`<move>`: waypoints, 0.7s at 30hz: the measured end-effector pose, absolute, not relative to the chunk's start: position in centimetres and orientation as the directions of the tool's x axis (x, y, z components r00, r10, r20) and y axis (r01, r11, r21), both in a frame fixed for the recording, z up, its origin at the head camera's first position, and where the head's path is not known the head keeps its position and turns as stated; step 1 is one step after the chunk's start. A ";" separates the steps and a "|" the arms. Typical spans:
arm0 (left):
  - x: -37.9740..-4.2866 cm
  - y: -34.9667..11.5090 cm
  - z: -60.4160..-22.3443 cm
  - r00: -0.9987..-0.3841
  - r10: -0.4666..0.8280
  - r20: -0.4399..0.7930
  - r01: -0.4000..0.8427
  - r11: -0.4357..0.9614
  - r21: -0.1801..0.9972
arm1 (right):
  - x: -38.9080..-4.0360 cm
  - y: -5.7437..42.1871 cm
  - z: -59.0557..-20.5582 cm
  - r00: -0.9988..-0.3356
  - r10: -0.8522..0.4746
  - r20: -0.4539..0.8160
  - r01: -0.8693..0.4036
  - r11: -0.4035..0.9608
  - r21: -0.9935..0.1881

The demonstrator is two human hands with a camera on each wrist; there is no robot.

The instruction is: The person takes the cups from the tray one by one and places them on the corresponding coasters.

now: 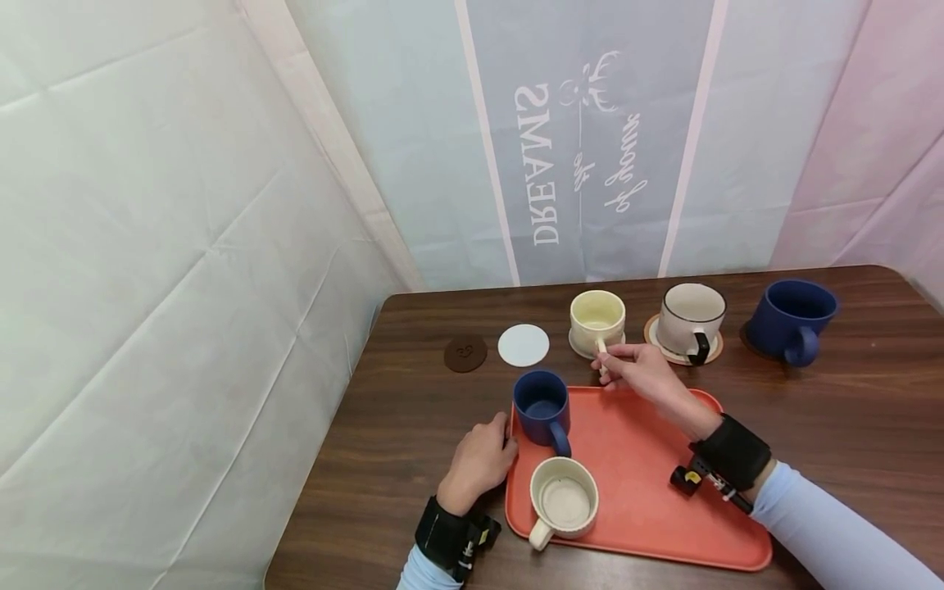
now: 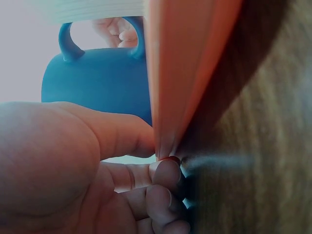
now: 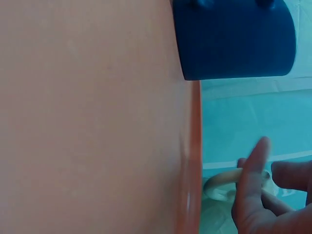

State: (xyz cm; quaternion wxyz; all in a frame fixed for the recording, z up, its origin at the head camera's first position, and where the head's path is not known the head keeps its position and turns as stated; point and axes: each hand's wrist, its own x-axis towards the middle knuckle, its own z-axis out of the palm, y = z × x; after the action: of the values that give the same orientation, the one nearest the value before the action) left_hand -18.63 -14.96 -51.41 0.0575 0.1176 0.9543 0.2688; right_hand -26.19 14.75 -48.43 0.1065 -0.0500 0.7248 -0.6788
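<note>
My left hand (image 1: 483, 455) grips the left rim of an orange-red tray (image 1: 642, 492), thumb above and fingertips curled beneath in the left wrist view. My right hand (image 1: 645, 377) pinches the handle of a pale yellow mug (image 1: 596, 315) beyond the tray's far edge. That mug is upright on a light coaster (image 1: 575, 344). On the tray's left side stand a blue mug (image 1: 534, 401) and, nearer me, a cream mug (image 1: 564, 492). In the right wrist view the fingers (image 3: 253, 180) cross the yellow mug's handle (image 3: 219, 183).
Along the back of the wooden table (image 1: 383, 426) lie a brown coaster (image 1: 465, 353) and a white coaster (image 1: 524, 345). Farther right, a white black-rimmed mug (image 1: 686, 319) stands on a coaster, with a large blue mug (image 1: 789, 311) beside it. A printed cloth (image 1: 590, 205) hangs behind.
</note>
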 end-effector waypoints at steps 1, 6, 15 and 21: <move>-18.6 -14.9 -51.4 -0.966 0.254 -0.048 0.190 0.826 0.530 | -26.0 14.9 -48.4 -0.969 -0.231 -0.089 0.076 0.066 -0.995; -18.4 -15.0 -51.4 -0.967 0.252 -0.035 0.190 0.808 0.557 | -25.0 16.1 -47.9 -0.961 -0.269 -0.066 0.033 0.126 -0.991; -18.2 -14.4 -51.0 -0.975 0.169 0.144 0.221 0.797 0.561 | -22.8 19.6 -46.2 -0.949 -0.314 -0.030 -0.092 0.367 -0.926; -18.2 -14.1 -50.4 -0.927 0.164 0.338 0.362 0.627 0.689 | -21.0 22.2 -45.4 -0.847 -0.528 -0.064 -0.237 0.482 -0.843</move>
State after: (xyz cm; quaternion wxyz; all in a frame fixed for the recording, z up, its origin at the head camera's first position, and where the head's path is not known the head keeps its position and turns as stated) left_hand -18.19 -14.08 -50.43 -0.1224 0.1471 0.8937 0.4058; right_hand -21.01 22.22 -45.45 0.1595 -0.2260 0.8460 -0.4558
